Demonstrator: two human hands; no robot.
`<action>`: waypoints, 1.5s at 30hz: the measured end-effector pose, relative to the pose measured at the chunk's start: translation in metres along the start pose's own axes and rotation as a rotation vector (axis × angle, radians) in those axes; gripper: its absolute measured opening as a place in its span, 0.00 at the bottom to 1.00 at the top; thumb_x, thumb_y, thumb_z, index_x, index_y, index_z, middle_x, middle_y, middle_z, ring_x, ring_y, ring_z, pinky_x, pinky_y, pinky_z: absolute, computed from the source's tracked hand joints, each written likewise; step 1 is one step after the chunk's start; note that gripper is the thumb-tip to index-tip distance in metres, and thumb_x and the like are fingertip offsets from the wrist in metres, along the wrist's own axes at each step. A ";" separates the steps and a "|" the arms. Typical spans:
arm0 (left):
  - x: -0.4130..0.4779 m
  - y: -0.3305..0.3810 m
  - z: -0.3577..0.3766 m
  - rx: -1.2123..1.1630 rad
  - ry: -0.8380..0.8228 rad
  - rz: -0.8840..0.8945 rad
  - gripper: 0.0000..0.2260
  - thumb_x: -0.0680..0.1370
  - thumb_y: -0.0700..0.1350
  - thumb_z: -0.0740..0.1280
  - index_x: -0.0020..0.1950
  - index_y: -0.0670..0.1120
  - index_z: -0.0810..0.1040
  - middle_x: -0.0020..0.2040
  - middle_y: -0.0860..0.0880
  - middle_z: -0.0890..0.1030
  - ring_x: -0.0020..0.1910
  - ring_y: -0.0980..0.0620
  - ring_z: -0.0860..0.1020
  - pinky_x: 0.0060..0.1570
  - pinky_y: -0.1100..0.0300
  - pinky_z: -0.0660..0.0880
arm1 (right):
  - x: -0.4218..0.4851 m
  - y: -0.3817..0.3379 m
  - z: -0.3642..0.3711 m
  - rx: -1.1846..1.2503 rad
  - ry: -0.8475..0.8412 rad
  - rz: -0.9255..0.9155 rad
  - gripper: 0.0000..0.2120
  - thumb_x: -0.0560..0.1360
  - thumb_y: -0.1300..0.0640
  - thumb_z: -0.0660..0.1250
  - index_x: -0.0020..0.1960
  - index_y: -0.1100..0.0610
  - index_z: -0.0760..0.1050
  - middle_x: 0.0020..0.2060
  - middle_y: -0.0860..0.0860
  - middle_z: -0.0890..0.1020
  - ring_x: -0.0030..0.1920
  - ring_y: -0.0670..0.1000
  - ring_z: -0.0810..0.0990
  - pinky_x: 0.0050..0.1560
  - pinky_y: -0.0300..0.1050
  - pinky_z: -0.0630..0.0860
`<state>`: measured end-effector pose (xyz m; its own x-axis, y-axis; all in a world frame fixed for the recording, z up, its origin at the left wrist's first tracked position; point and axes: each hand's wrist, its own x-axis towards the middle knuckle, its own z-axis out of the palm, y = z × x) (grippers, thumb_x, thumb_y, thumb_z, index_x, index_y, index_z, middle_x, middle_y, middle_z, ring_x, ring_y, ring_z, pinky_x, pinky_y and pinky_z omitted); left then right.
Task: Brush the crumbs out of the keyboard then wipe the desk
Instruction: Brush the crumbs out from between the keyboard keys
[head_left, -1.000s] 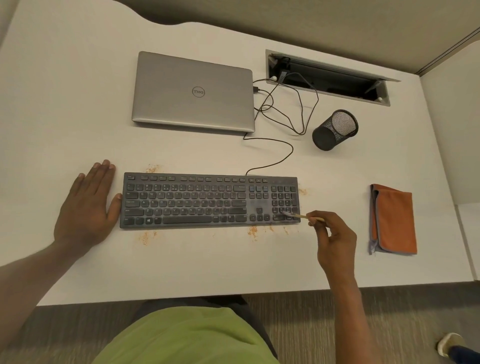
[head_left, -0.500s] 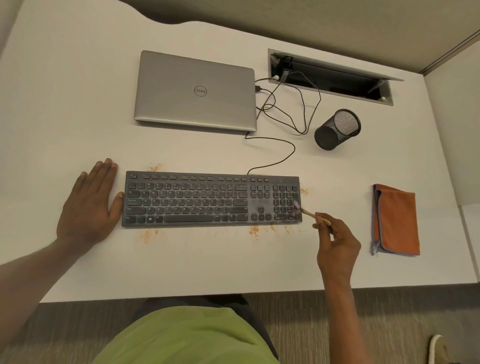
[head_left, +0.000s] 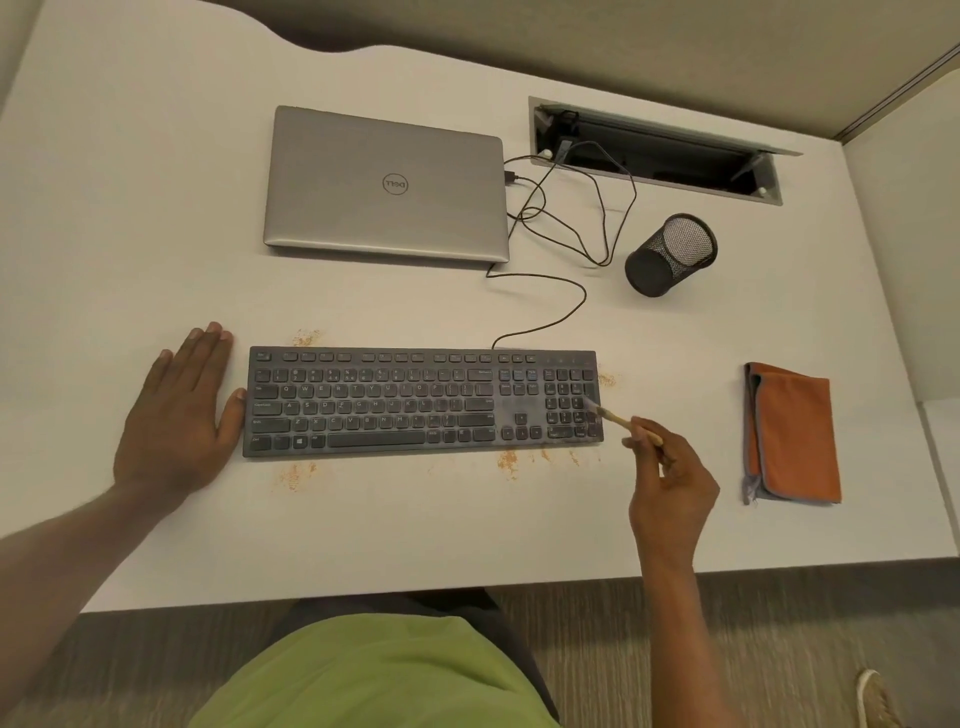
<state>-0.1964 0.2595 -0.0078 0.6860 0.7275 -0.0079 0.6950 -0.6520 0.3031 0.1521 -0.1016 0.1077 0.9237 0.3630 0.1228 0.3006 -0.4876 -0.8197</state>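
Okay, on my feed the white desk (head_left: 119, 218) fills most of the frame. It has a wavy far edge at the top with a grey partition (head_left: 623, 47) behind it, and striped grey carpet (head_left: 779, 639) runs along the bottom.

At the left, the left hand (head_left: 176, 410) lies flat on the desk with straight fingers, holding nothing, and its thumb touches the keyboard's left end. The dark keyboard (head_left: 395, 405) sits centre frame, square to the near edge. Orange crumbs (head_left: 296, 475) lie in small patches on the desk along its near edge, by its upper left corner and off its right end.

Upper centre there's a closed silver laptop (head_left: 384, 182), with black cables (head_left: 571, 218) looping right of it.

The brush (head_left: 615, 418) has its bristles on the number pad. I see the right hand (head_left: 670, 483) pinching its wooden handle, just off the keyboard's lower right corner.

A black mesh cup (head_left: 670, 254) stands right of the cables. An open cable hatch (head_left: 654, 150) is set into the desk, upper right. A folded orange cloth (head_left: 795, 431) lies flat at right, well apart from the keyboard.

At the bottom are a green shirt (head_left: 374, 675) and a shoe (head_left: 878, 696) in the lower right corner.
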 end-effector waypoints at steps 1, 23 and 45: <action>0.000 0.000 0.000 -0.001 0.001 0.001 0.32 0.86 0.57 0.48 0.88 0.44 0.54 0.87 0.47 0.56 0.87 0.49 0.52 0.85 0.46 0.49 | -0.001 0.001 0.001 -0.003 -0.008 0.002 0.08 0.81 0.59 0.69 0.58 0.58 0.83 0.48 0.52 0.86 0.49 0.49 0.85 0.56 0.33 0.77; 0.000 -0.002 0.002 0.005 0.014 0.015 0.32 0.86 0.56 0.50 0.88 0.43 0.54 0.87 0.46 0.56 0.87 0.47 0.54 0.85 0.45 0.51 | -0.023 0.002 -0.003 -0.078 0.042 -0.002 0.05 0.82 0.60 0.69 0.55 0.52 0.81 0.42 0.52 0.83 0.43 0.49 0.79 0.42 0.35 0.75; 0.000 0.001 0.000 0.003 0.003 -0.001 0.32 0.86 0.56 0.49 0.88 0.44 0.53 0.87 0.47 0.56 0.87 0.49 0.53 0.85 0.47 0.49 | 0.004 0.007 -0.003 0.098 0.423 0.451 0.07 0.80 0.55 0.71 0.51 0.58 0.86 0.37 0.55 0.85 0.37 0.50 0.82 0.44 0.45 0.81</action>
<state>-0.1963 0.2589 -0.0072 0.6845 0.7290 -0.0052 0.6964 -0.6518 0.3003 0.1588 -0.1064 0.1039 0.9748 -0.2167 -0.0528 -0.1453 -0.4376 -0.8873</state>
